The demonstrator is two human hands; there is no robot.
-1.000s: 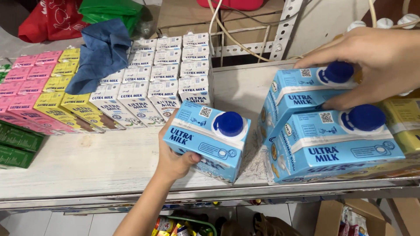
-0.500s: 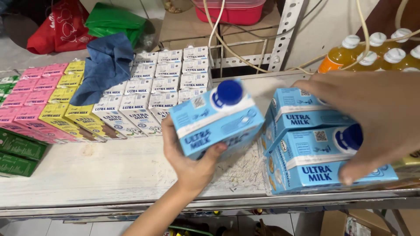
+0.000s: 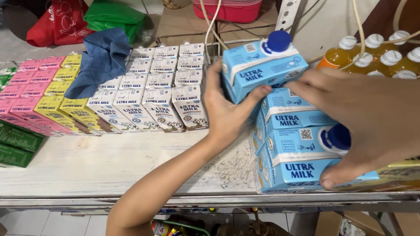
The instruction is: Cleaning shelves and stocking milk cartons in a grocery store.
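Gripping a light-blue milk carton point(image 3: 262, 70) with a dark blue screw cap, the left hand point(image 3: 227, 111) has its fingers curled behind the carton's left side and the thumb pressed on the front face; hand clamped on the carton. Carton sits tilted, cap end up and to the right, above the row of like cartons, its lower edge just over the rear lying carton point(image 3: 291, 111). Right hand point(image 3: 367, 122) spread wide, palm down, over two more light-blue cartons lying on their sides at the shelf front: fingertips press the front face of the nearest carton point(image 3: 302, 168), whose blue cap shows just under the fingers. Hand open but flat against the cartons, not closed round either. All stand on a worn white shelf point(image 3: 109, 166). Left of the hands: rows of small white milk packs point(image 3: 153, 94), then yellow and pink packs point(image 3: 39, 94), with a blue cloth point(image 3: 100, 61) lying over them. Behind the right hand: orange drink bottles point(image 3: 376, 57) with white caps.
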